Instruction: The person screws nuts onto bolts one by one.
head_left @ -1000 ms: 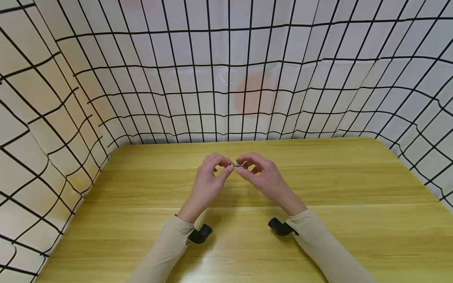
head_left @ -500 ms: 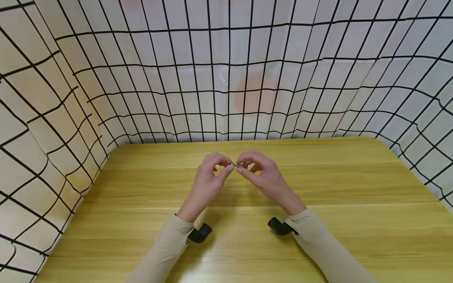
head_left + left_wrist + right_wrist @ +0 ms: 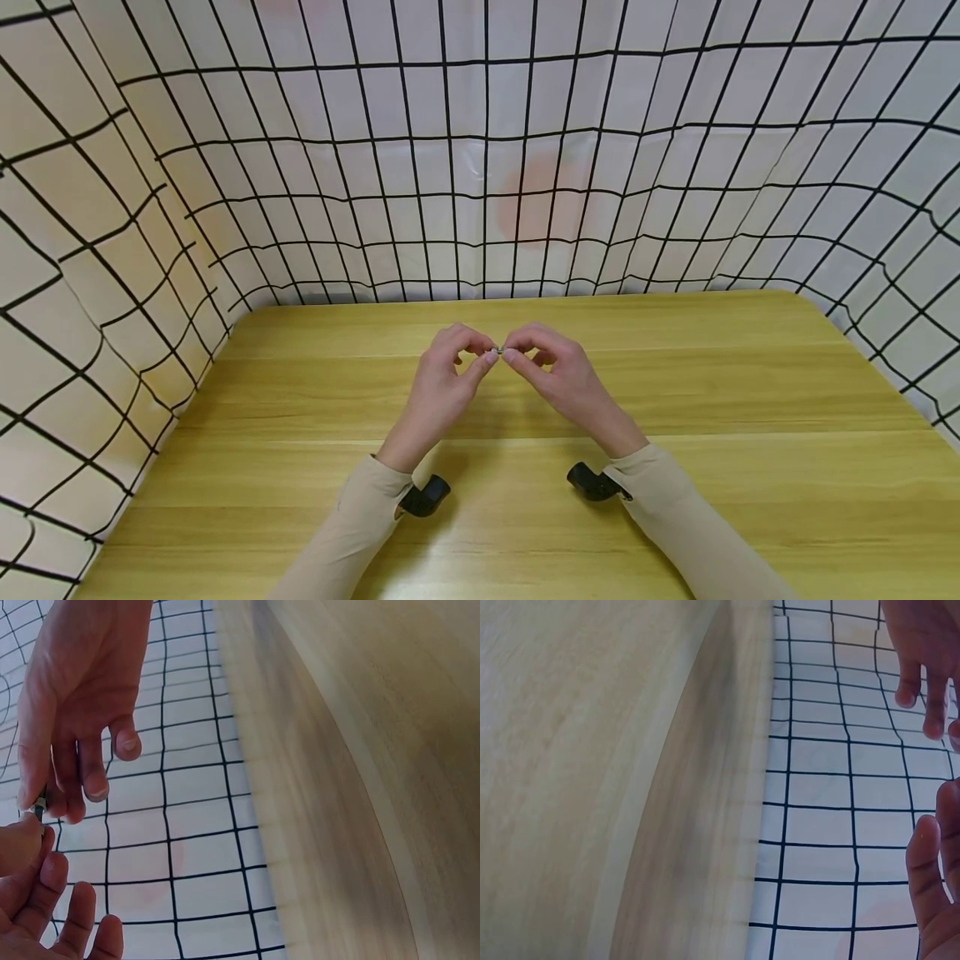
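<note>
My left hand (image 3: pixel 442 375) and right hand (image 3: pixel 562 371) meet fingertip to fingertip above the table in the head view. Between them is a thin, short metal piece (image 3: pixel 498 351) that looks like a small bolt, mostly hidden by the fingers. The left thumb and forefinger pinch one end, the right thumb and forefinger the other. In the left wrist view a sliver of the metal piece (image 3: pixel 39 804) shows between the right hand above and the left hand below; the other fingers are loosely spread. The right wrist view shows only loose fingers, not the piece.
A wood-grain table (image 3: pixel 495 525) lies below both hands. Black grid netting (image 3: pixel 480 167) over white sheeting stands behind it and along both sides. Black wrist cameras stick out from the left sleeve (image 3: pixel 330 525) and the right sleeve (image 3: pixel 690 517).
The right fingertips, which lifted slightly half a second ago, are back down and closer to the left ones. Less of the metal piece shows. The left hand has barely moved.
</note>
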Demonstrator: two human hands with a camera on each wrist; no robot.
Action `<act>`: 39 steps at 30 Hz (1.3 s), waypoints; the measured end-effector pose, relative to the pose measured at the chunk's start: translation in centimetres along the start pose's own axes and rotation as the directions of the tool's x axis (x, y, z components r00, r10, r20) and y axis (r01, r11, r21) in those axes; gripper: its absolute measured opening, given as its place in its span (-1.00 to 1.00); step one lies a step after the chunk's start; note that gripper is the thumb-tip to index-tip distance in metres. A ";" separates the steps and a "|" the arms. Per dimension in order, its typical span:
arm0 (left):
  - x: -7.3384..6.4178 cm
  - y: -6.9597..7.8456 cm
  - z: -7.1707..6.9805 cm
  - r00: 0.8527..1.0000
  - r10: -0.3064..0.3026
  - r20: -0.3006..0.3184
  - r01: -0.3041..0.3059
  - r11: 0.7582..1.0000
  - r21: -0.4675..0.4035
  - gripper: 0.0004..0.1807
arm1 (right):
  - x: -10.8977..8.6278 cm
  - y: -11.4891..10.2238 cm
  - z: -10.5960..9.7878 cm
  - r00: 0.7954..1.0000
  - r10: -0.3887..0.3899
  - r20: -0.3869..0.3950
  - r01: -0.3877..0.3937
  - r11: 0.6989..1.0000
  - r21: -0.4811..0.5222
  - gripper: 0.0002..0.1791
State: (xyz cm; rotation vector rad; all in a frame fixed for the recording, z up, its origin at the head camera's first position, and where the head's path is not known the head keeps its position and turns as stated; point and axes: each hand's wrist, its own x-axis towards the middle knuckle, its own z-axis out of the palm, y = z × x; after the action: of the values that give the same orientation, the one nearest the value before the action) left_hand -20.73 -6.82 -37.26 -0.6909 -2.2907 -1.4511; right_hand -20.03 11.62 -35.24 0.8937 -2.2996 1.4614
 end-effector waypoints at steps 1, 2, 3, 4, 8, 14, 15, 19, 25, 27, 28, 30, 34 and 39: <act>0.0 0.0 0.0 1.000 0.002 0.000 -0.002 1.000 -0.001 -0.95 | 0.0 0.0 0.0 1.000 -0.001 0.001 0.001 1.000 0.002 -0.93; 0.0 0.0 0.0 1.000 0.001 0.002 -0.001 1.000 -0.001 -0.95 | 0.0 0.4 0.1 1.000 -0.002 0.001 0.002 1.000 0.003 -0.92; 0.0 0.0 0.1 1.000 0.002 0.003 -0.002 1.000 0.001 -0.95 | 0.0 0.8 0.1 1.000 -0.002 -0.001 0.002 1.000 0.004 -0.91; 0.0 -0.1 0.1 1.000 0.002 0.004 -0.002 1.000 0.004 -0.95 | 0.0 1.3 0.2 1.000 -0.001 -0.002 0.001 1.000 0.004 -0.90; 0.0 -0.1 0.2 1.000 0.002 0.004 -0.002 1.000 0.015 -0.96 | -0.1 3.3 0.5 1.000 0.017 -0.006 -0.017 1.000 -0.008 -0.93; 0.0 0.0 0.1 1.000 0.001 0.001 -0.001 1.000 0.014 -0.93 | -0.2 3.6 0.5 0.998 0.063 -0.005 -0.063 0.998 0.001 -0.94; 0.0 0.0 0.1 1.000 0.001 0.000 -0.001 1.000 0.012 -0.93 | -0.2 3.5 0.5 0.997 0.071 -0.004 -0.071 0.997 0.003 -0.93; 0.0 0.0 0.1 1.000 -0.001 -0.001 0.001 1.000 0.002 -0.94 | -0.2 2.2 0.3 0.997 0.078 -0.001 -0.078 0.997 0.012 -0.87; 0.0 -0.1 0.1 1.000 0.002 -0.003 -0.002 1.000 0.001 -0.93 | 0.0 -0.1 -0.2 1.000 0.025 0.009 -0.026 0.999 0.020 -0.77; -0.1 -0.1 0.0 1.000 0.003 -0.003 -0.003 1.000 0.004 -0.93 | 0.0 -0.2 -0.2 1.000 0.011 0.009 -0.011 1.000 0.014 -0.76; -0.1 -0.1 0.0 1.000 0.001 -0.002 -0.001 1.000 0.005 -0.93 | 0.0 -0.3 -0.2 1.000 0.001 0.008 -0.001 1.000 0.014 -0.76; -0.1 0.0 0.0 1.000 -0.001 0.000 0.001 1.000 0.007 -0.91 | 0.0 -0.2 -0.2 1.000 -0.020 0.006 0.019 1.000 0.023 -0.76; 0.0 0.0 0.0 1.000 -0.006 0.003 0.006 1.000 0.007 -0.92 | 0.0 0.1 -0.2 0.998 -0.066 -0.002 0.066 0.997 0.041 -0.76; 0.0 0.0 0.0 1.000 -0.006 0.004 0.006 1.000 0.012 -0.96 | 0.1 0.2 -0.2 0.996 -0.086 -0.019 0.087 0.996 0.037 -0.79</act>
State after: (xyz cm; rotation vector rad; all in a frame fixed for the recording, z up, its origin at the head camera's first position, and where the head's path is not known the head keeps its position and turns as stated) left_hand -20.68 -6.83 -37.24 -0.6846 -2.3042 -1.4391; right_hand -20.22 11.83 -35.22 0.9752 -2.1990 1.4750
